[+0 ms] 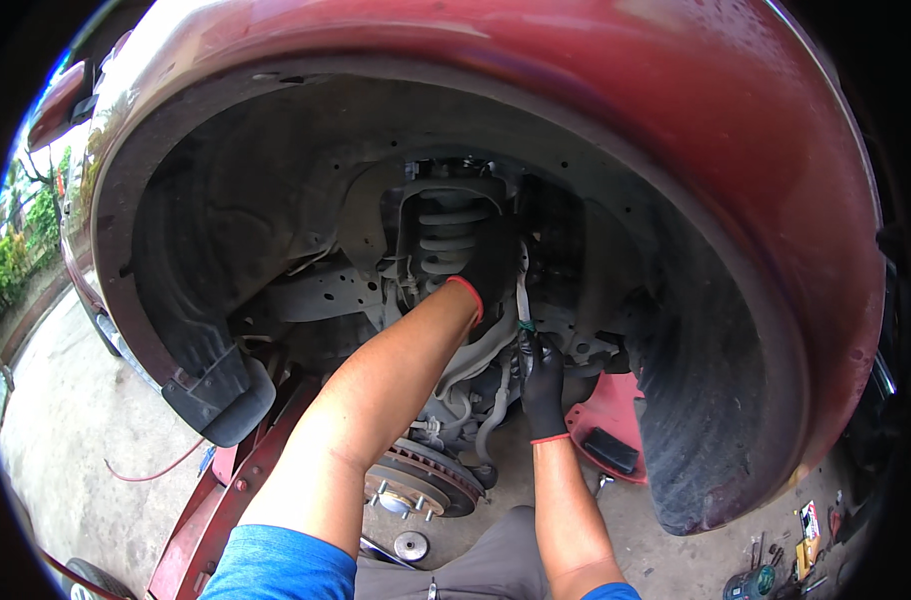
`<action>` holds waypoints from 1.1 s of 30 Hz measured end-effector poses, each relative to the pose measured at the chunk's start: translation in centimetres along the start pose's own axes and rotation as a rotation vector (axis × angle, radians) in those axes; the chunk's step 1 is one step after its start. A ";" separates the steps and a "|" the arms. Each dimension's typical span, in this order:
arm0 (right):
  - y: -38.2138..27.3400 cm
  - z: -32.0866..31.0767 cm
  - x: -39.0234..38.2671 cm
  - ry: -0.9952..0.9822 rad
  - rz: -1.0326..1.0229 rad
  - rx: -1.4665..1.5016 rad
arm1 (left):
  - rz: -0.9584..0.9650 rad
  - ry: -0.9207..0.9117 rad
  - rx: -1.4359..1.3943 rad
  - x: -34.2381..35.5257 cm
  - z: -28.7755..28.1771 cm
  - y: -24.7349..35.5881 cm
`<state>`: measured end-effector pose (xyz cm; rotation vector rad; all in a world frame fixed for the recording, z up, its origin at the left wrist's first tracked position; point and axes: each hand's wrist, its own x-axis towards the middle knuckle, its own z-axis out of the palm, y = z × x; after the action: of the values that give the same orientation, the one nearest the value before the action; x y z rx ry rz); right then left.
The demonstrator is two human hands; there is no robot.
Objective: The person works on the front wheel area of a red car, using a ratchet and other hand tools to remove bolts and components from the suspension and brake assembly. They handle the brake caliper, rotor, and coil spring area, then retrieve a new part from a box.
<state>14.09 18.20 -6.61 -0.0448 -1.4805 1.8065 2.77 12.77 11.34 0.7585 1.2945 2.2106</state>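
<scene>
Both my hands wear black gloves with red cuffs and reach into the wheel arch of a red vehicle. My right hand (542, 378) is closed round the lower end of a silver wrench (522, 295), which has a green band near the grip and points upward. Beside the coil spring (445, 242), my left hand (492, 262) is up near the wrench's top end; its fingers are lost in the dark. Below my hands lie the suspension arms and a curved hose (490, 425). The brake disc (430, 480), with its wheel studs showing, sits lower left.
The dark wheel arch liner (715, 400) curves round my arms, with a mud flap (220, 395) at left. A red steel beam (210, 520) stands lower left. A red tray (620, 415) holding a black object is on the floor; loose tools (805, 550) lie lower right.
</scene>
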 end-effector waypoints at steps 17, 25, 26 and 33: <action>2.6 2.3 -0.5 0.059 -0.025 0.108 | 0.184 0.007 0.209 0.7 -0.5 -0.8; 3.1 3.4 -0.7 0.044 0.028 0.275 | 0.202 -0.087 0.314 1.5 -1.7 -1.4; 3.1 3.5 -0.7 0.036 -0.013 0.263 | 0.253 -0.122 0.391 1.7 -2.1 -1.5; 2.9 5.0 -0.9 0.077 0.029 0.370 | 0.571 -0.134 1.220 3.6 -3.0 -1.8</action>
<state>10.77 13.59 -7.84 0.0481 -1.0793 2.0510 -1.69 14.02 9.32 1.8249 2.5710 1.4215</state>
